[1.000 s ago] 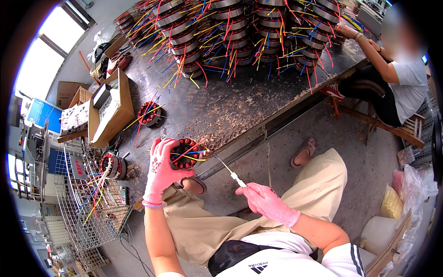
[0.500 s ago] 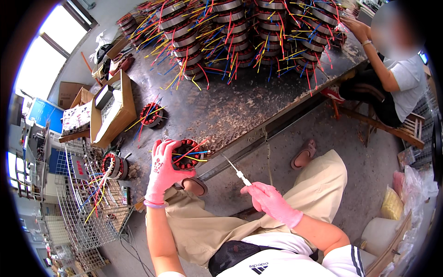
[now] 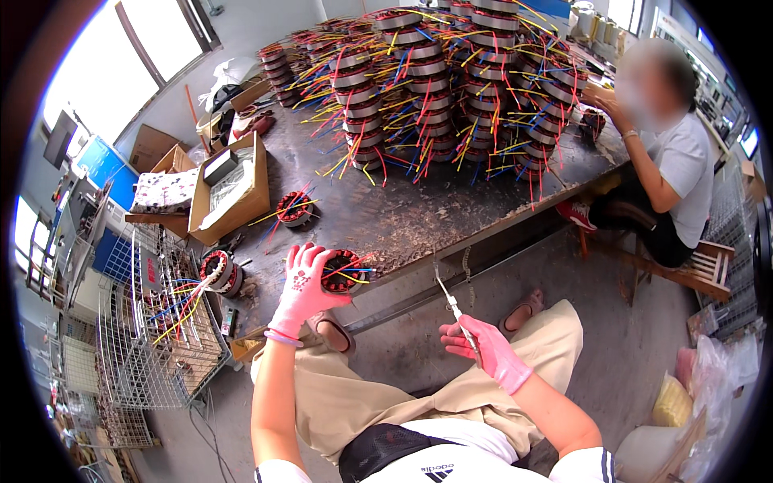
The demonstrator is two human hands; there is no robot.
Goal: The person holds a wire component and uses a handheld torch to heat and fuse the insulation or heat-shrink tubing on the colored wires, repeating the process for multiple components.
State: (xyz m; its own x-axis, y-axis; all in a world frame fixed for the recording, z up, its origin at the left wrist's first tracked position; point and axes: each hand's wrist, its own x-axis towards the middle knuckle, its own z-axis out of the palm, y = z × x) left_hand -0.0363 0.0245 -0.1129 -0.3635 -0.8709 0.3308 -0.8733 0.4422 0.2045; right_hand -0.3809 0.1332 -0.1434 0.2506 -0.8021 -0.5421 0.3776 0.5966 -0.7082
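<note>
Head view | left hand (image 3: 306, 283) curled round wound ring (image 3: 343, 276) | right hand (image 3: 486, 348) loosely gripping thin tool (image 3: 452, 303) | tan box (image 3: 243, 214): grey block (image 3: 221, 167) inside

A workshop, I'd say, one that handles wound motor parts.
On my head-camera feed, tall stacks of wound metal rings (image 3: 424, 68) trailing coloured leads crowd a scuffed, stained worktable (image 3: 386, 229); I also see wire-mesh baskets (image 3: 153, 374), a bare grey floor (image 3: 608, 330), and a co-worker (image 3: 676, 169) seated on a slatted wooden bench (image 3: 676, 278).
</note>
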